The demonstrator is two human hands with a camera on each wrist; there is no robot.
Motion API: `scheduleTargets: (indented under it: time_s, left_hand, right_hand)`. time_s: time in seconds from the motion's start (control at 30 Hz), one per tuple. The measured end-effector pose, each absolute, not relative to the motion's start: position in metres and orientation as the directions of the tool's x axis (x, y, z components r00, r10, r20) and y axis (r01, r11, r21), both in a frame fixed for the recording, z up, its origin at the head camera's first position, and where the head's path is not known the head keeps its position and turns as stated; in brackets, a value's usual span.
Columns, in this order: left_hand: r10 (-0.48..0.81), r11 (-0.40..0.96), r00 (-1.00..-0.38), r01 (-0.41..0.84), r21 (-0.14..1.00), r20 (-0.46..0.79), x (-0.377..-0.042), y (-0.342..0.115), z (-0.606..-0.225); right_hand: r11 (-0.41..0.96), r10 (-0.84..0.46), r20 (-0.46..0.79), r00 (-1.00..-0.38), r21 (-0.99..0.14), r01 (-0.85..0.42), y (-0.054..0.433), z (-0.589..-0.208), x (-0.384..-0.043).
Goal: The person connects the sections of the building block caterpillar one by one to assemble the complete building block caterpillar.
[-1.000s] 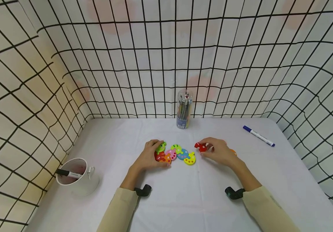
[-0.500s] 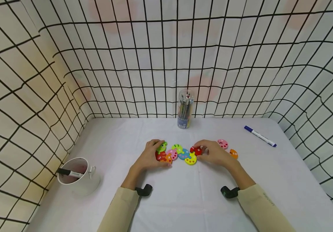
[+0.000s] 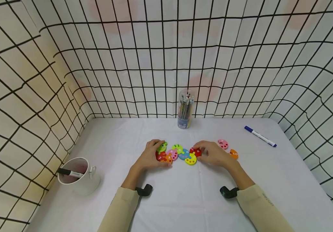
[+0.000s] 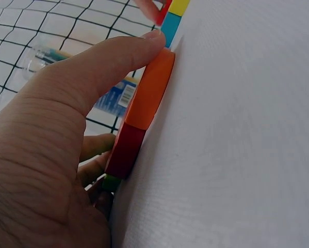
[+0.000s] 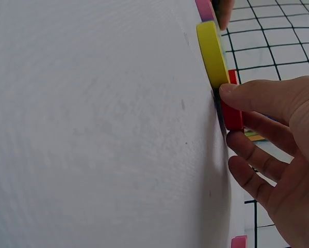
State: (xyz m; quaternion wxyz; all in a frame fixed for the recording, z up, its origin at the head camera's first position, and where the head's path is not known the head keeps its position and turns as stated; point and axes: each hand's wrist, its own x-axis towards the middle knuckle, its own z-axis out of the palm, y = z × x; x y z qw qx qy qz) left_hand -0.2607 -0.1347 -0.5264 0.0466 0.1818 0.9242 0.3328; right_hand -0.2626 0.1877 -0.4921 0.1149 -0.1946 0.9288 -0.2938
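Note:
A row of colourful numbered caterpillar puzzle pieces lies on the white table, starting with a green head piece (image 3: pixel 162 147). My left hand (image 3: pixel 147 158) grips the row's left end, its thumb against the orange piece (image 4: pixel 153 90) and its fingers round by the red piece (image 4: pixel 126 150) and the head. Pink, light green and blue (image 3: pixel 183 154) pieces continue rightward to a yellow piece (image 3: pixel 191 159). At the row's right end my right hand (image 3: pixel 215 154) pinches another red piece (image 3: pixel 196 151), set against the yellow one; its thumb tip is right at their meeting edge in the right wrist view.
A loose pink piece (image 3: pixel 223 144) and an orange piece (image 3: pixel 233 154) lie beyond the right hand. A clear pen jar (image 3: pixel 184 111) stands at the back, a blue-capped marker (image 3: pixel 260 136) back right. Front left is a white bucket (image 3: pixel 91 180) with a black marker (image 3: pixel 70 173). Black-lined fabric walls surround the table.
My right hand has brought the red piece leftward and down against the yellow piece, uncovering the loose pink and orange pieces. The left hand has kept its place on the row.

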Motion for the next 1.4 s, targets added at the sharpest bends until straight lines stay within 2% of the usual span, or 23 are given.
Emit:
scheduleTargets:
  time_s: [0.2, 0.47, 0.63, 1.17, 1.4]
  left_hand:
    - [0.345, 0.716, -0.938, 0.283, 0.638, 0.029, -0.257, -0.137, -0.524]
    - [0.372, 0.711, -0.928, 0.302, 0.635, 0.025, -0.26, -0.134, -0.524]
    - [0.381, 0.71, -0.925, 0.307, 0.633, 0.022, -0.26, -0.134, -0.524]
    - [0.305, 0.735, -0.951, 0.263, 0.625, 0.043, -0.26, -0.132, -0.526]
    - [0.279, 0.748, -0.959, 0.244, 0.617, 0.041, -0.262, -0.131, -0.526]
  right_hand:
    - [0.744, -0.438, -0.09, -0.894, -0.594, -0.305, 0.183, -0.498, -0.262]
    - [0.758, -0.385, -0.092, -0.918, -0.599, -0.258, 0.187, -0.498, -0.258]
    - [0.751, -0.372, -0.053, -0.927, -0.604, -0.267, 0.194, -0.497, -0.255]
    - [0.795, -0.213, 0.057, -0.975, -0.57, -0.207, 0.252, -0.495, -0.258]
    - [0.808, -0.147, 0.005, -0.989, -0.576, -0.123, 0.273, -0.498, -0.263]
